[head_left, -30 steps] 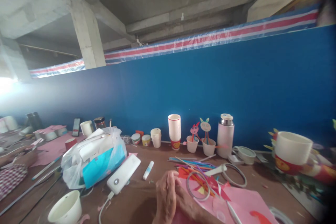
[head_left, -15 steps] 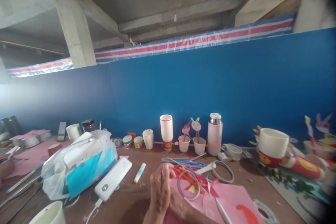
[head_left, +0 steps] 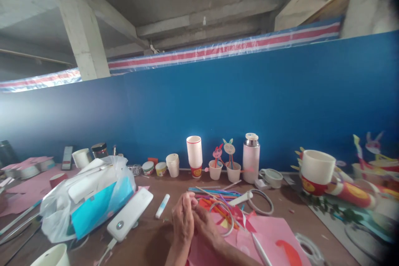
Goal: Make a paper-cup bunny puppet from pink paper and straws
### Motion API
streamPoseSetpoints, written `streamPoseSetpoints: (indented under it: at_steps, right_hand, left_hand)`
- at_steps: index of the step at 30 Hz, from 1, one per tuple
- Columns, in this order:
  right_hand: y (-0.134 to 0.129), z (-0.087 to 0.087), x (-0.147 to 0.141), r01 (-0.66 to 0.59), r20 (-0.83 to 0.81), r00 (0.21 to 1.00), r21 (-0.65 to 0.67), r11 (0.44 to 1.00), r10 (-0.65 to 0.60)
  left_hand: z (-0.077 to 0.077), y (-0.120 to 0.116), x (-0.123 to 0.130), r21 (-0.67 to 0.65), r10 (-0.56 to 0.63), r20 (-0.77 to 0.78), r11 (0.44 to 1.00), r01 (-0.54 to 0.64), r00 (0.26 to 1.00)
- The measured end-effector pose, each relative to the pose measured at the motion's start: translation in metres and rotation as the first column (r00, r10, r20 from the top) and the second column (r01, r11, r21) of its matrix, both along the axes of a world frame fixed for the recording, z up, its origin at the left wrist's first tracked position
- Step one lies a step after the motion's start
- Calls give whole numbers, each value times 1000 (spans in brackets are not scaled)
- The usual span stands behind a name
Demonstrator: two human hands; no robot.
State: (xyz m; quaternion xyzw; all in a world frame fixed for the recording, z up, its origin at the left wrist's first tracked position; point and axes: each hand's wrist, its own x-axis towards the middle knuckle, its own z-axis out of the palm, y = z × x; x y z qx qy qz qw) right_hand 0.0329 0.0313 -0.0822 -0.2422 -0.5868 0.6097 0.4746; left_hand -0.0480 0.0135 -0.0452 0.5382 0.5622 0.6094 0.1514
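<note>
My left hand [head_left: 183, 218] and my right hand [head_left: 204, 221] are pressed together, low in the middle of the head view. Their fingers are closed against each other. Whatever may lie between the palms is hidden. Pink paper [head_left: 271, 232] spreads under and to the right of my right hand. Just beyond that hand lie a grey ring [head_left: 231, 226], red and orange strips, and a bundle of blue and purple sticks [head_left: 215, 193]. A glue stick [head_left: 162, 206] rests on the table to the left of my left hand.
At left, a white power bank [head_left: 130, 215] with a cable lies beside a stuffed plastic bag [head_left: 90, 199]. Paper cups [head_left: 194, 151], two cups with paper figures, and a pink thermos [head_left: 251, 160] line the blue partition. A large cup [head_left: 317, 168] stands at right.
The view has shifted slightly, so things sit further left. My right hand has come up against the left and shows more of its back. Both hands stay together.
</note>
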Motion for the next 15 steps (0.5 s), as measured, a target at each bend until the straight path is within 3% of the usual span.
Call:
streamPoseSetpoints:
  at_steps: [4,9,15]
  right_hand:
    - [6,2,3,47,-43,998,-81,996,-51]
    - [16,-10,1,164,-9,986,-88,983,-165]
    - [19,-14,-2,82,-129,987,-111,990,-96]
  left_hand:
    - [-3,16,2,-84,-26,87,996,33,996]
    - [2,51,8,-108,-64,316,989,103,947]
    - [-5,75,-3,-145,-134,422,966,213,897]
